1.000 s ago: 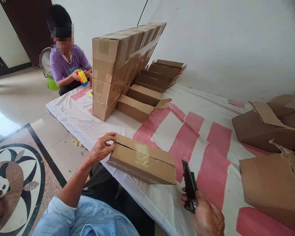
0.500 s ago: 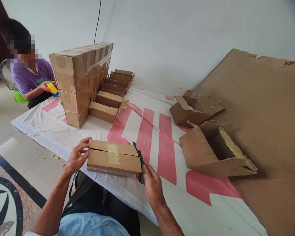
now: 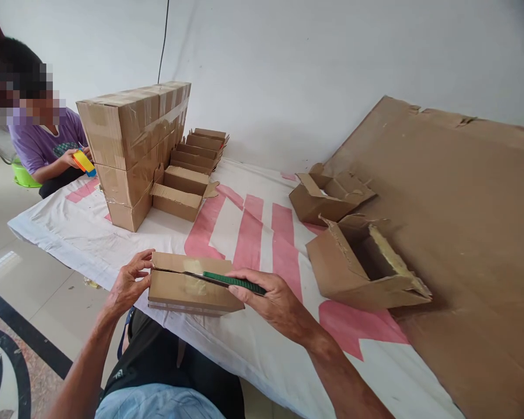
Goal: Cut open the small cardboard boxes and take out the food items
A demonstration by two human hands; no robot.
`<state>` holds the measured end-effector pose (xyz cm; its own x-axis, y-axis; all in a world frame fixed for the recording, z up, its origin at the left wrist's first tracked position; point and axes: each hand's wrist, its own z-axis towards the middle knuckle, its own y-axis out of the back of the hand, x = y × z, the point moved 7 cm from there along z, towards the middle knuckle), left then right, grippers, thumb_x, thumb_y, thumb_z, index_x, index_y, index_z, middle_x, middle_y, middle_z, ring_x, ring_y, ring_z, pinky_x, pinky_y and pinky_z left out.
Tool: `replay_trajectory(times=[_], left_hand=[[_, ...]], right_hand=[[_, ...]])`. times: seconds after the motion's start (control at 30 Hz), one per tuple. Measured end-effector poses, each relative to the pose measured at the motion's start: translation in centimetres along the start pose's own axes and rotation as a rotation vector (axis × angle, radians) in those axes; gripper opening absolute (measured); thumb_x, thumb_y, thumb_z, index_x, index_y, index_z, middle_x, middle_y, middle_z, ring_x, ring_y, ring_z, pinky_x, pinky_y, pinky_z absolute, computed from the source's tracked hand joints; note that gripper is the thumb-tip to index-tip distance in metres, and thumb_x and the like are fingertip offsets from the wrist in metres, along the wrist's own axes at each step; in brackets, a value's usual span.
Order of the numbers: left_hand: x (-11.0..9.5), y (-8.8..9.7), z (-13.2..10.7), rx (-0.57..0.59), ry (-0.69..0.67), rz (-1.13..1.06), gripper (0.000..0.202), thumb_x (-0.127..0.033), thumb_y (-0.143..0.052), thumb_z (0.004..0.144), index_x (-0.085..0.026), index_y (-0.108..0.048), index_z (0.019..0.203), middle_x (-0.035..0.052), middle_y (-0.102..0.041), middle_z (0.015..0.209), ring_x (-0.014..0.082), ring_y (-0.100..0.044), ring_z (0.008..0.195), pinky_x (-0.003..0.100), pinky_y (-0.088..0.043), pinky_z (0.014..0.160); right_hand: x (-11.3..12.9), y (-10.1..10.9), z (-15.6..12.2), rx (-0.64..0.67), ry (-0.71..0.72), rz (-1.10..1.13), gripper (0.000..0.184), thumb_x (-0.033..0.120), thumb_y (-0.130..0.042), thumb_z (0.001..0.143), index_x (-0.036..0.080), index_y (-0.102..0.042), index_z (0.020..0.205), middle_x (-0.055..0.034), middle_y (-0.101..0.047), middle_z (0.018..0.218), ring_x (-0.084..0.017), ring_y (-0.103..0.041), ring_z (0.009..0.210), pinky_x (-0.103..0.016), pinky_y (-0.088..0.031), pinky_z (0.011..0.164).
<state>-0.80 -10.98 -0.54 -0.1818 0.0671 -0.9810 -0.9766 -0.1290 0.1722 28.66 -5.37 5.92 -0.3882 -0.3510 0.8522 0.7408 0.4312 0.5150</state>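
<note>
A small closed cardboard box [image 3: 174, 294] lies at the table's front edge, a piece of clear tape across its top seam. My left hand [image 3: 128, 282] grips the left end of the box, fingers at the far corner and thumb on the near side. In my right hand [image 3: 262, 294] is a green-handled utility knife [image 3: 227, 280], held over the box's right half. Its blade points left and lies along the top seam at the tape. How deep the tip sits cannot be seen.
Taped boxes [image 3: 126, 139] are stacked at the left, with several open boxes [image 3: 179, 192] behind them. Two open boxes [image 3: 367, 267] stand at the right before a large cardboard sheet [image 3: 471, 233]. Across the table sits a person [image 3: 48, 139] holding a yellow and blue object [image 3: 84, 163].
My right hand has moved from the box's right end to over its top, turning the knife so the blade now points left along the seam. My left hand keeps its hold.
</note>
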Motion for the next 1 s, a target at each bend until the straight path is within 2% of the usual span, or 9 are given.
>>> replay_trajectory(times=[0.13, 0.3, 0.53, 0.73, 0.87, 1.0], left_hand=[[-0.2, -0.1, 0.0, 0.004, -0.002, 0.014, 0.025, -0.047, -0.081, 0.087, -0.026, -0.085, 0.100, 0.0129, -0.060, 0.154, 0.0366, -0.053, 0.147, 0.039, -0.058, 0.101], [-0.3, -0.2, 0.0, 0.010, -0.016, 0.013, 0.022, -0.043, -0.079, 0.088, -0.026, -0.085, 0.100, 0.0124, -0.060, 0.153, 0.0359, -0.054, 0.146, 0.039, -0.057, 0.102], [0.0, -0.1, 0.1, 0.002, -0.025, 0.004, 0.020, -0.041, -0.080, 0.087, -0.026, -0.085, 0.099, 0.0120, -0.062, 0.151, 0.0354, -0.054, 0.145, 0.039, -0.059, 0.101], [0.0, 0.0, 0.3, 0.011, -0.014, 0.032, 0.022, -0.042, -0.078, 0.088, -0.025, -0.084, 0.100, 0.0141, -0.060, 0.153, 0.0361, -0.054, 0.145, 0.041, -0.058, 0.101], [-0.1, 0.1, 0.6, 0.021, -0.014, 0.043, 0.021, -0.042, -0.079, 0.088, -0.024, -0.081, 0.097, 0.0140, -0.059, 0.155, 0.0358, -0.055, 0.145, 0.044, -0.056, 0.106], [-0.1, 0.2, 0.9, 0.038, -0.018, 0.056, 0.020, -0.043, -0.079, 0.088, -0.023, -0.078, 0.093, 0.0136, -0.056, 0.158, 0.0354, -0.056, 0.143, 0.044, -0.057, 0.104]], right_hand=[[1.8, -0.6, 1.7, 0.091, 0.051, -0.049, 0.027, 0.040, -0.063, 0.097, 0.024, -0.083, 0.107, -0.0048, -0.082, 0.103, -0.023, -0.074, 0.090, -0.033, -0.057, 0.079], [2.9, -0.7, 2.7, 0.132, 0.077, -0.112, 0.027, 0.037, -0.062, 0.097, 0.023, -0.083, 0.108, -0.0053, -0.083, 0.103, -0.023, -0.075, 0.090, -0.036, -0.058, 0.084], [3.7, -0.3, 3.2, 0.132, 0.123, -0.237, 0.027, 0.034, -0.061, 0.099, 0.025, -0.082, 0.111, -0.0035, -0.082, 0.099, -0.020, -0.073, 0.083, -0.033, -0.056, 0.077], [4.6, -0.1, 3.5, 0.165, 0.153, -0.374, 0.026, 0.029, -0.058, 0.100, 0.026, -0.082, 0.110, -0.0014, -0.079, 0.092, -0.018, -0.068, 0.077, -0.029, -0.048, 0.068], [5.8, -0.2, 4.2, 0.181, 0.224, -0.549, 0.024, 0.025, -0.057, 0.099, 0.025, -0.080, 0.094, -0.0004, -0.073, 0.078, -0.017, -0.063, 0.070, -0.029, -0.039, 0.062], [6.6, -0.4, 5.5, 0.197, 0.263, -0.716, 0.025, 0.021, -0.059, 0.096, 0.023, -0.072, 0.075, 0.0005, -0.066, 0.070, -0.014, -0.052, 0.060, -0.030, -0.028, 0.056]])
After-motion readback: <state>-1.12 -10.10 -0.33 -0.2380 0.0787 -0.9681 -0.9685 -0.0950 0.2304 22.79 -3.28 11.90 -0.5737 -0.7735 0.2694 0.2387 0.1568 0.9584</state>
